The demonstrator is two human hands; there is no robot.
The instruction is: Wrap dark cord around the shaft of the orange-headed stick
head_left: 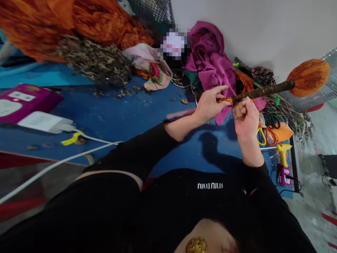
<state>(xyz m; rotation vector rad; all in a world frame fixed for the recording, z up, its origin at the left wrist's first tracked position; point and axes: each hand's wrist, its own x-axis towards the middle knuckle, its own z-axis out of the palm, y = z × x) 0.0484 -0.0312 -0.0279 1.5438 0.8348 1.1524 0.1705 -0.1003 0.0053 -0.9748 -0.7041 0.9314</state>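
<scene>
A dark stem with orange patches runs slantwise across my hands. At its far right end sits an orange, bud-shaped cloth head with brown markings. My left hand pinches the stem's orange lower end between thumb and fingers. Just right of it, my right hand is closed, its thumb and fingertips against the underside of the stem. A small tan-brown piece is tucked in that palm; its kind is unclear. Both hands are raised above the blue table.
Behind lie purple cloth, dried leaves and orange fabric. A purple power box and white adapter stand left. At right are scissors, a yellow glue gun and dry twigs. A white cable crosses the front left.
</scene>
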